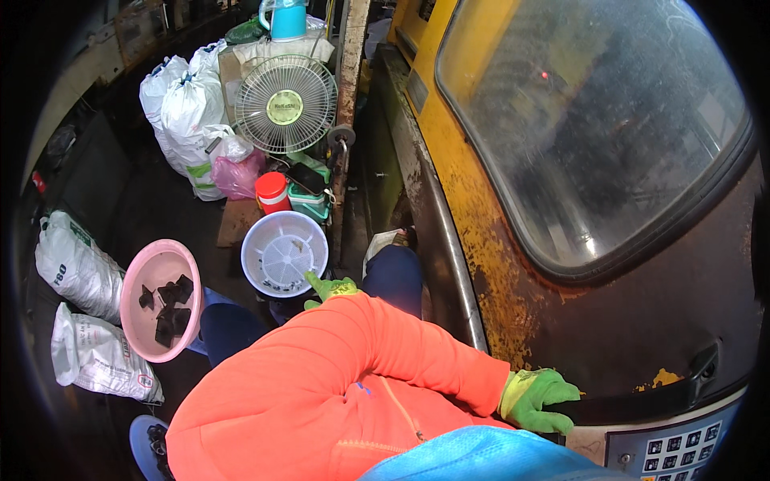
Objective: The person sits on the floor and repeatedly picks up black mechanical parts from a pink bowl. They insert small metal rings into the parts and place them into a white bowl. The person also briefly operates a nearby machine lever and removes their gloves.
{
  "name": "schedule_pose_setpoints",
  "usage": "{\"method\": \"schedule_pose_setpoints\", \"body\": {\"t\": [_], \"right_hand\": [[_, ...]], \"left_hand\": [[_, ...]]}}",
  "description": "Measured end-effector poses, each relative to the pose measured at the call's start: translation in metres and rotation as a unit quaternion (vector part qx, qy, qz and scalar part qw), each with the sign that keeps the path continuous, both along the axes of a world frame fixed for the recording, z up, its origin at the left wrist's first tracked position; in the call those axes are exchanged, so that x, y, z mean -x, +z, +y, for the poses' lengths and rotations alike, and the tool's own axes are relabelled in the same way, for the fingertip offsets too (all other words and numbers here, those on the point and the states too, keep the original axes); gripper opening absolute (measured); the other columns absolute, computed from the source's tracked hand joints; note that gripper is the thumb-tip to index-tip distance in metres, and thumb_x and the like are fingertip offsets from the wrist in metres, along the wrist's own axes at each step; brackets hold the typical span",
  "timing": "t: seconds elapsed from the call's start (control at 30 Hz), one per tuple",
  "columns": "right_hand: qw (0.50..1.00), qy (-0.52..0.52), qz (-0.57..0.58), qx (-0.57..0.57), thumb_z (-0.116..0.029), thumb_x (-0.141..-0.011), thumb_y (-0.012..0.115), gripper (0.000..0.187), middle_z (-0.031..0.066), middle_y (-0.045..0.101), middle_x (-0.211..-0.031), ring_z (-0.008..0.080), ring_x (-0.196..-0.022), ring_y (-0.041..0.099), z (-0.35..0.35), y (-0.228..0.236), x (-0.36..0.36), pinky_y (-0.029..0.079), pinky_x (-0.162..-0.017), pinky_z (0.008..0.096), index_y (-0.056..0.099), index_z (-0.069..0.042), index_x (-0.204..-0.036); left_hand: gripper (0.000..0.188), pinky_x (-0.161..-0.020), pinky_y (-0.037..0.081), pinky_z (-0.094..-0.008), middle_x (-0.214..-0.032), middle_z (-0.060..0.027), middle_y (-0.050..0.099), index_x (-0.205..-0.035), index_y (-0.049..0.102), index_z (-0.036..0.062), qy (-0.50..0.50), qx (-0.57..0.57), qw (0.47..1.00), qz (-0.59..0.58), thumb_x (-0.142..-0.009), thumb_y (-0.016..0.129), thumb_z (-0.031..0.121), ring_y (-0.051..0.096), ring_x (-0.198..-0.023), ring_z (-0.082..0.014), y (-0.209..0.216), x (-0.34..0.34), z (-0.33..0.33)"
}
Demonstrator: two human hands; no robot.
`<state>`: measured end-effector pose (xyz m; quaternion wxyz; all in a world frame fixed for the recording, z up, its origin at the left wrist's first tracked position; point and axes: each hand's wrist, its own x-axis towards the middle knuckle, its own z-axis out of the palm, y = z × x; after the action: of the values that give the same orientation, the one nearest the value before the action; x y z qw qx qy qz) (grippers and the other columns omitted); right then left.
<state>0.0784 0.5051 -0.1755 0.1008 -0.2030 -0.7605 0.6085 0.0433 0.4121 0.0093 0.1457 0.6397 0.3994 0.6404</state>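
My left hand [332, 289], in a green and yellow glove, grips the near right rim of a round pale lavender plastic basket [250, 247]. A finger lies over the rim and the thumb is below it. A few small dark bits lie in the basket. Far to the right, my right hand [542, 401] wears a matching glove. Its fingers are stretched and apart at the lower edge of a rusty yellow and brown machine [513, 321], just above a control panel [674, 450]. Whether it touches the machine I cannot tell.
Left of my knees stands a pink basin [135, 321] with several black pieces. White sacks [84, 353] lie beside it; a blue container [144, 445] is below. Ahead are a fan [285, 132], white bags [192, 108] and a red-lidded jar [271, 186]. The machine has a large window [585, 136].
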Motion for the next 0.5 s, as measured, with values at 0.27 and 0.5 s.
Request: {"method": "schedule_pose_setpoints", "body": {"t": [0.27,0.5], "right_hand": [[1.0,0.025,0.0,0.008,-0.019,-0.084,0.064,0.047,0.0164,0.056,-0.122,0.03,-0.109,0.055,-0.009,0.001,0.005,0.043,-0.095,0.0408,0.052,0.002,-0.124],[0.999,0.039,0.0,0.008,-0.019,-0.084,0.064,0.046,0.0157,0.056,-0.121,0.0296,-0.107,0.056,-0.013,0.002,0.003,0.043,-0.094,0.0405,0.052,0.002,-0.124]], "left_hand": [[0.062,-0.07,0.047,-0.0464,-0.091,-0.0289,0.061,-0.108,0.056,-0.0146,0.025,0.005,1.0,0.015,-0.082,0.068,0.041,0.06,-0.084,-0.042,0.002,0.0,-0.004],[0.061,-0.068,0.047,-0.0459,-0.088,-0.0284,0.061,-0.11,0.055,-0.0153,0.056,-0.011,0.998,0.021,-0.082,0.069,0.038,0.06,-0.083,-0.0424,-0.002,-0.001,-0.003]]}}
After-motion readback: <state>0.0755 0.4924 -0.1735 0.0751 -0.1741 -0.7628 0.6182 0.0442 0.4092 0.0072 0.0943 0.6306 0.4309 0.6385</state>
